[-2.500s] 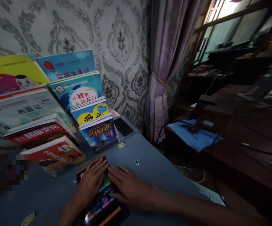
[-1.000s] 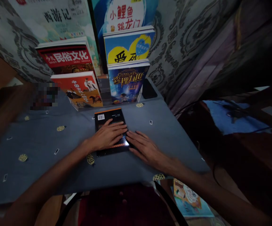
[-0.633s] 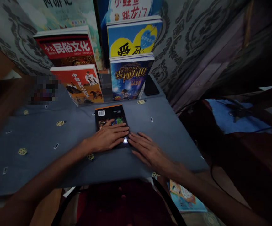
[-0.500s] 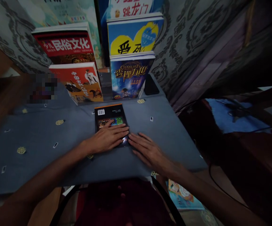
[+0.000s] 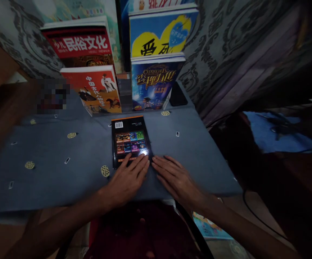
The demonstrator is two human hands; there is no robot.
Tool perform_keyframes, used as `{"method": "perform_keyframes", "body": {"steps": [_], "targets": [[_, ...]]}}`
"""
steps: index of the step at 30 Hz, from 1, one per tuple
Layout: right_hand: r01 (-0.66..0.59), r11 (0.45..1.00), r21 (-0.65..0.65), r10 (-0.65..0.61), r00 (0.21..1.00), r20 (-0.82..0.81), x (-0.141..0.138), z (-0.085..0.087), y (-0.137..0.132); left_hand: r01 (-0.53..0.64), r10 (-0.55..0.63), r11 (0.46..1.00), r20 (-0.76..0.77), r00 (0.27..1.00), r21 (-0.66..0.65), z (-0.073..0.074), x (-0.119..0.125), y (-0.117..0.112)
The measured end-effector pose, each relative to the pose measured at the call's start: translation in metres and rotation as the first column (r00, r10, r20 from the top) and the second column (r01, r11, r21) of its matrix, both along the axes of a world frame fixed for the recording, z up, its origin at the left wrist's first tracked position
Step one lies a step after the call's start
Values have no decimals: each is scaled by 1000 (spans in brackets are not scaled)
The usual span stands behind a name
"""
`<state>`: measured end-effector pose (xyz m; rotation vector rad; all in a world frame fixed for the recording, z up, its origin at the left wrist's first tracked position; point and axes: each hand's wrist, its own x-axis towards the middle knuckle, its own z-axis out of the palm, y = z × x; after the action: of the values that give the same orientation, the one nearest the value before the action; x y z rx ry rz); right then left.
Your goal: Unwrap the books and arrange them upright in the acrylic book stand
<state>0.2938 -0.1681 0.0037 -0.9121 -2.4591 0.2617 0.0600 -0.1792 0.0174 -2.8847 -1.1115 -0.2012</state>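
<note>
A black book [image 5: 130, 138] lies back cover up on the grey tablecloth [image 5: 88, 154], showing a barcode and rows of small colour pictures. My left hand [image 5: 130, 176] rests flat with its fingertips on the book's near edge, fingers stretched out. Just beside the near right corner, my right hand [image 5: 173, 174] lies on the cloth with its fingers extended; whether its fingertips touch the book I cannot tell. Neither hand grasps anything. Beyond the book stand an orange-red book [image 5: 99, 88] and a dark blue book [image 5: 154, 84], upright in a rack.
Behind these rise a dark red book [image 5: 82, 45] and a blue-yellow book [image 5: 163, 30]. A black phone [image 5: 179, 95] lies right of the rack. Blue cloth [image 5: 263, 131] is off the table's right side, and a picture book [image 5: 209, 228] lies below the table's edge.
My left hand has slid from the middle of the black book down to its near edge, uncovering the pictures. My right hand stays by the corner. The view has shifted slightly.
</note>
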Motion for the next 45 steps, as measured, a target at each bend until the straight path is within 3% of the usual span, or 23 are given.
{"method": "perform_keyframes", "body": {"steps": [8,13,18,21,25,29,36,39,45], "targets": [[-26,999,25,26,1000,6,2,0,3,-124,122,990,31,992,73,0,-22,-25],[-23,999,45,24,999,-29,-4,8,9,-224,211,966,103,972,132,-4,-42,-43],[-78,997,4,79,996,-35,-24,17,14,-310,293,947,169,941,85,-6,-53,-53],[-224,972,-78,226,974,25,-47,22,18,-313,292,944,180,939,101,-6,-54,-55],[-389,893,-224,419,902,102,-81,30,27,-301,273,941,176,946,155,-6,-54,-55],[-426,844,-325,478,873,96,-96,39,38,-308,259,931,240,936,197,-11,-53,-52],[-494,773,-397,543,840,11,-95,43,63,-326,235,909,324,916,261,-10,-50,-44],[-500,776,-386,554,832,36,-100,37,77,-319,229,913,326,917,253,-8,-50,-43],[-458,838,-298,497,865,70,-114,26,119,-284,193,904,287,938,319,-5,-54,-41]]}}
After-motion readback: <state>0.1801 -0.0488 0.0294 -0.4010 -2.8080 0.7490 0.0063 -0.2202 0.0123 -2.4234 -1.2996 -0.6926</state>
